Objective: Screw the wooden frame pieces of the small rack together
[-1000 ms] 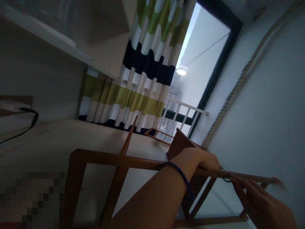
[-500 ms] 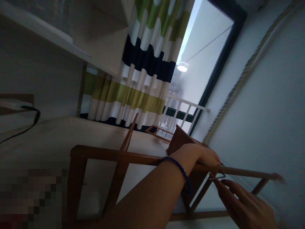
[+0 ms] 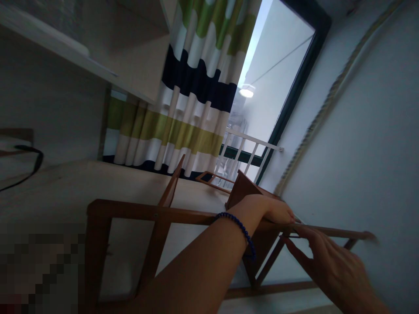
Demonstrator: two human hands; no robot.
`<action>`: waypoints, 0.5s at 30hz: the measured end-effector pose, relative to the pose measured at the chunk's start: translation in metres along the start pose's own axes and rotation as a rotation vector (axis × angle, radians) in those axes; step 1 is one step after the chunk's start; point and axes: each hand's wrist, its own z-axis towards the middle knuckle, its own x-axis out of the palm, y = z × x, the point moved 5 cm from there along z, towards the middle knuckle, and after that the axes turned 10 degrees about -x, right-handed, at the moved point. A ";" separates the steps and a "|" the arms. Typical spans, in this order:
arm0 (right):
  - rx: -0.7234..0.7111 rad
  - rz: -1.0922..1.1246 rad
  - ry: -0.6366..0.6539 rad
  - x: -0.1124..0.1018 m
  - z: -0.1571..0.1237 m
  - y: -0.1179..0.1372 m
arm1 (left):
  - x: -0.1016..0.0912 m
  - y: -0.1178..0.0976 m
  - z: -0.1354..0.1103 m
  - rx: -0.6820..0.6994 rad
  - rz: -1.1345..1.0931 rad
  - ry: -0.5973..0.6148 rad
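A brown wooden rack frame (image 3: 131,212) with long rails and crosspieces lies across the lower view. My left arm, with a dark blue bead bracelet, reaches over its upper rail. My left hand (image 3: 279,211) is wrapped over that rail beside a brown board (image 3: 244,189), its fingertips hidden behind the wood. Just below and right of it, my right hand (image 3: 334,257) pinches a thin L-shaped hex key (image 3: 293,237) between thumb and fingers. The key lies against the underside of the rail, and most of it is covered by the fingers.
A striped curtain (image 3: 196,100) hangs by a dark-framed window (image 3: 273,74) with a white railing (image 3: 252,144). A rope-like strip (image 3: 322,113) runs along the right wall. A pale shelf unit (image 3: 137,61) juts in at upper left, above a black cable (image 3: 37,161).
My right hand has moved up to the rail, and the hex key has turned, showing less of its bend. My left hand keeps its place on the frame. The view has shifted slightly.
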 end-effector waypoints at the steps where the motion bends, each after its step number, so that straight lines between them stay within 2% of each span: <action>1: -0.008 0.018 -0.014 0.000 0.002 0.000 | 0.000 -0.001 -0.001 0.005 -0.001 -0.002; 6: -0.054 -0.021 -0.046 0.005 0.007 0.001 | -0.001 -0.007 -0.008 0.000 0.007 -0.010; 8: -0.018 0.010 -0.052 0.010 0.007 0.000 | -0.001 -0.008 -0.010 -0.004 0.009 -0.014; 11: 0.162 0.146 -0.021 0.017 0.003 -0.009 | -0.001 -0.008 -0.011 -0.006 0.005 -0.028; 15: 0.417 0.398 0.085 0.021 -0.003 -0.019 | -0.001 -0.005 -0.010 -0.019 -0.004 -0.053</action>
